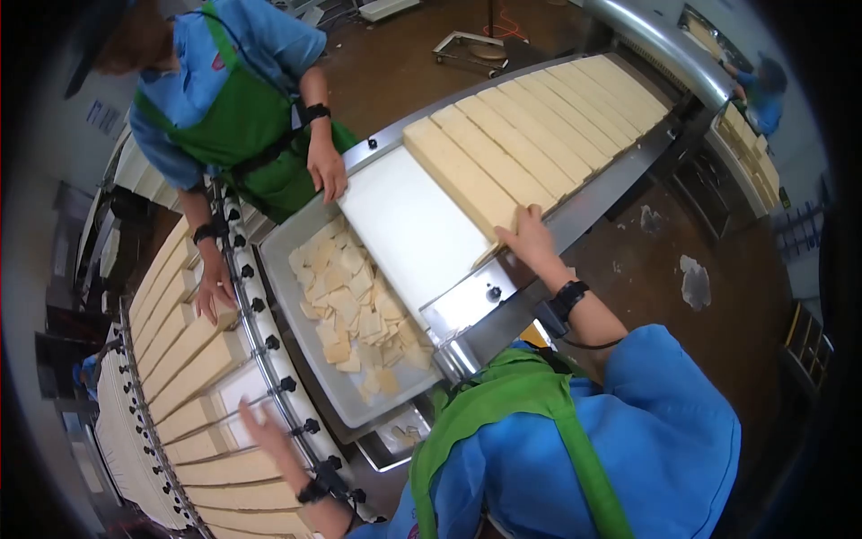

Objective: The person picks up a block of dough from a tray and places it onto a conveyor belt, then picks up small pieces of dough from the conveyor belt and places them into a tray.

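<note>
Thin square dough wrappers stand stacked in long pale rows on two conveyors. My right hand is at the near end of the closest row of dough wrappers on the right conveyor, thumb and fingers closed on that end. Low on the left, my left hand is slightly blurred, with its fingers apart and nothing held. It hovers by a gap between rows of dough wrappers on the left conveyor. Between the conveyors, a grey tub contains many loose wrappers.
A co-worker in a green apron stands opposite, one hand at the white belt's edge, the other over the left rows. A metal rail with black knobs borders the left conveyor. Another person is far right.
</note>
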Motion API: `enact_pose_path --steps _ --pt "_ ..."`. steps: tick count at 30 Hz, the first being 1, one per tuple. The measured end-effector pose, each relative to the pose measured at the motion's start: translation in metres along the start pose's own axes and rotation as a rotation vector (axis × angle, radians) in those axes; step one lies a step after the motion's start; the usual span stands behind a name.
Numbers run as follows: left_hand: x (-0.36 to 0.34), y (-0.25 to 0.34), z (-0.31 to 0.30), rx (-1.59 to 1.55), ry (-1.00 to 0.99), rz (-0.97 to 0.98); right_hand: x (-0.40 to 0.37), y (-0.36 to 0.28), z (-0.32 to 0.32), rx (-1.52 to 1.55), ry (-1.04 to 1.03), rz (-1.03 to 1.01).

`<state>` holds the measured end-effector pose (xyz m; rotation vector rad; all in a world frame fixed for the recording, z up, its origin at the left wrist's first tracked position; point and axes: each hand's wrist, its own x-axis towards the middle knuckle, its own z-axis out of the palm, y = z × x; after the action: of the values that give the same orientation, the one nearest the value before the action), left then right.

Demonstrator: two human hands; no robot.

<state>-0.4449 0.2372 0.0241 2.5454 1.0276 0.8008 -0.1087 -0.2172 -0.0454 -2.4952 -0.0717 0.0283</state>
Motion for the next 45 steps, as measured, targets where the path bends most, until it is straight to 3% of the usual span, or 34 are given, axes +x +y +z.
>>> enact_pose_path --steps 1,2,3,4,6,7,10,13,17,21,24,27,31,32,34,35,38,41,42,43,45 --pt "0.011 0.039 0.038 -0.119 -0.067 -0.028 0.003 -0.002 0.007 -0.034 0.098 -0.057" --pt "0.022 0.096 0.063 -0.139 -0.175 0.116 0.004 -0.007 0.006 -0.050 0.075 -0.034" --pt "0.033 0.114 0.105 -0.165 -0.260 0.277 0.005 -0.015 0.003 -0.068 0.050 -0.014" --pt "0.035 0.163 0.130 -0.222 -0.343 0.285 0.006 -0.019 0.002 -0.085 0.023 0.004" --pt "0.047 0.232 0.191 -0.266 -0.407 0.412 0.004 -0.019 0.004 -0.106 0.037 -0.052" --pt "0.058 0.251 0.232 -0.394 -0.396 0.562 0.004 -0.017 0.004 -0.098 0.039 -0.077" --pt "0.090 0.327 0.314 -0.368 -0.336 0.818 0.007 -0.015 -0.003 -0.075 -0.044 -0.131" --pt "0.125 0.390 0.356 -0.220 -0.446 0.790 0.009 -0.014 -0.004 -0.075 -0.066 -0.166" --pt "0.143 0.414 0.405 0.022 -0.523 0.663 0.009 -0.016 -0.010 -0.047 -0.069 -0.213" --pt "0.149 0.436 0.384 0.151 -0.686 0.472 0.008 -0.014 -0.008 -0.036 -0.102 -0.224" --pt "0.155 0.423 0.372 0.262 -0.726 0.442 0.009 -0.014 -0.006 -0.055 -0.099 -0.311" --pt "0.164 0.379 0.331 0.320 -0.712 0.291 0.017 -0.016 -0.009 -0.028 -0.210 -0.405" --pt "0.157 0.267 0.280 0.181 -0.623 0.137 0.032 -0.019 -0.007 0.062 -0.262 -0.552" --pt "0.149 0.238 0.269 0.101 -0.592 0.115 0.036 -0.022 -0.001 0.024 -0.289 -0.493" --pt "0.110 0.179 0.278 -0.422 -0.479 -0.105 0.038 -0.029 0.017 -0.061 -0.345 -0.375" --pt "0.091 0.159 0.277 -0.683 -0.398 -0.205 0.042 -0.036 0.023 -0.055 -0.347 -0.421" --pt "0.050 0.127 0.238 -0.933 -0.018 -0.287 0.033 -0.071 0.043 -0.030 -0.338 -0.581" --pt "0.036 0.114 0.130 -0.798 0.260 -0.350 -0.003 -0.123 0.054 0.039 -0.320 -0.754" --pt "0.033 0.092 0.104 -0.736 0.278 -0.450 -0.020 -0.144 0.055 0.144 -0.388 -0.808" --pt "0.032 0.067 0.078 -0.533 0.401 -0.407 -0.038 -0.164 0.056 0.250 -0.455 -0.860" --pt "0.030 -0.018 0.046 -0.599 0.456 -0.424 -0.071 -0.198 0.070 0.415 -0.597 -0.862"
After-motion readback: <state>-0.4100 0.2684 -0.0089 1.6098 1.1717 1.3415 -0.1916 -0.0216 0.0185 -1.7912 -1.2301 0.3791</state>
